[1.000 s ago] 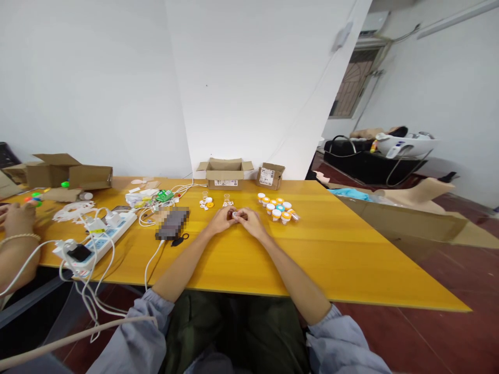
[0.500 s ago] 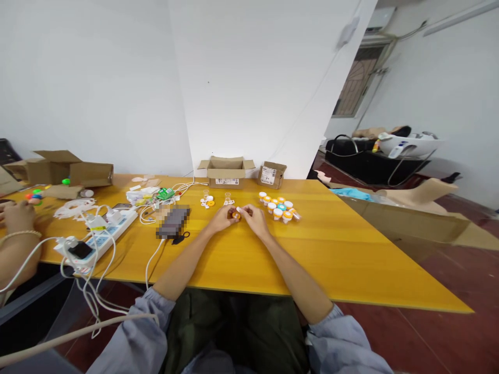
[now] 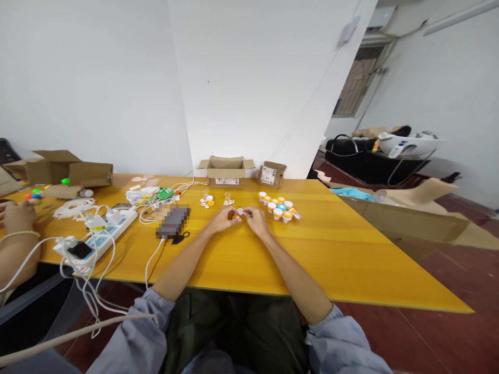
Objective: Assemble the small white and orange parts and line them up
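- Yellow surface [image 3: 351, 259]: it carries the work, with both of the person's forearms extended over it from grey-blue sleeves.
- Left hand [image 3: 225, 218]: its fingers curl around an orange piece [image 3: 235, 216], gripping it near the middle of the surface; the piece is mostly hidden.
- Right hand [image 3: 254, 218]: its fingers bend together just beside a small white piece [image 3: 240, 212], which lies between the two hands; whether they pinch it or only touch it cannot be told.
- Lidded containers [image 3: 281, 208]: clustered to the right of the right hand, with white, orange and teal lids.
- Beyond the left hand: two small clear cups [image 3: 227, 197], small white parts [image 3: 204, 201] and an orange disc [image 3: 211, 203].
- Behind these: a large cardboard box [image 3: 240, 183] with open flaps, and near it a smaller cardboard box [image 3: 277, 179].
- Left portion: a dark device [image 3: 178, 221], blurred over; a green packet [image 3: 165, 194]; and a white power strip [image 3: 117, 231] with chargers plugged in.
- Far left edge: a co-worker's hand [image 3: 17, 214], a bracelet on its wrist, near small coloured pieces [image 3: 36, 195].
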{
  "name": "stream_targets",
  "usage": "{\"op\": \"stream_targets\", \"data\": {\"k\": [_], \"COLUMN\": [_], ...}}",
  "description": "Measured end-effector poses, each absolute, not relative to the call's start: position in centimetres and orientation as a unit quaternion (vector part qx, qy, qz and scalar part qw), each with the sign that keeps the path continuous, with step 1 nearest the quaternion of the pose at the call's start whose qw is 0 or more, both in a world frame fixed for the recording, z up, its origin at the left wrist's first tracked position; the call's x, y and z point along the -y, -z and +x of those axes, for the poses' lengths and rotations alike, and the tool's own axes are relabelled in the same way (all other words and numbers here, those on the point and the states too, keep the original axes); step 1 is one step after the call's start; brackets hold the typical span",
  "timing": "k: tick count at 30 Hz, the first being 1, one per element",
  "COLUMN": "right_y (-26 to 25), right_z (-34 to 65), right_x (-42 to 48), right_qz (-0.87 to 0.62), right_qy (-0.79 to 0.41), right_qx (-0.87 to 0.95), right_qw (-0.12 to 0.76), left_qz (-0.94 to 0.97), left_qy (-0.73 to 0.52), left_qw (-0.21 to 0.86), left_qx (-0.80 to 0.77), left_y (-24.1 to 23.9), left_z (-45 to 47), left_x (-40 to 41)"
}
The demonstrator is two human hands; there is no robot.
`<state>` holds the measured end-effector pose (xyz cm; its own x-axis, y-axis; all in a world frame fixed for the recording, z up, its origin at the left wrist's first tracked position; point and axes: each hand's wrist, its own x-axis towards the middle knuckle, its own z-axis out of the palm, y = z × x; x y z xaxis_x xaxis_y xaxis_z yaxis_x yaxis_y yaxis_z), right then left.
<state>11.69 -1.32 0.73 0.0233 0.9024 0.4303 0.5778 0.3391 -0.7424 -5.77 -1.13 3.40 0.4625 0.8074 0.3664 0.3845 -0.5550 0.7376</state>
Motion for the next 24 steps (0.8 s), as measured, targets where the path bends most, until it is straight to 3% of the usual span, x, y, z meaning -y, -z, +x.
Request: {"op": "stream_targets", "data": {"k": [8, 16, 24], "right_y": [0.0, 0.1, 0.1], "right_z": [11.5, 11.7, 11.2], "right_x": [0.6, 0.6, 1.1], "right_qz": [-0.449, -0.446, -0.452], "right_qy": [-0.239, -0.241, -0.243], "right_qx": [0.704, 0.704, 0.718], "right_qw": [0.495, 0.497, 0.470], "left_qz": [0.820, 0.820, 0.806], "left_qy": [-0.365, -0.309, -0.294], "left_qw": [0.196, 0.110, 0.109], "left_qx": [-0.395, -0.469, -0.501], "left_y": [-3.2, -2.0, -2.4], "left_z": [-6.1, -6.4, -6.1], "left_x": [0.9, 0.0, 0.3]}}
